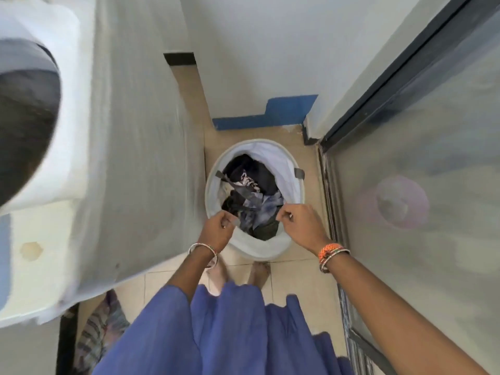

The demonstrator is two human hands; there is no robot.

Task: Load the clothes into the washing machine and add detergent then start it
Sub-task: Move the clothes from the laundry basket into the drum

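Note:
A round white laundry basket (290,169) stands on the tiled floor in front of my feet, filled with dark and blue-grey clothes (251,190). My left hand (216,230) pinches a grey strap at the basket's near left rim. At the near right rim, my right hand (300,221) is closed on the white liner edge. The white top-loading washing machine (113,158) stands to the left, its lid (24,117) up and blurred at the far left edge.
A dark-framed glass door (405,158) runs along the right, close to the basket. White walls with blue skirting (270,115) close off the far end. A striped cloth (97,331) lies on the floor at lower left. The floor strip between machine and door is narrow.

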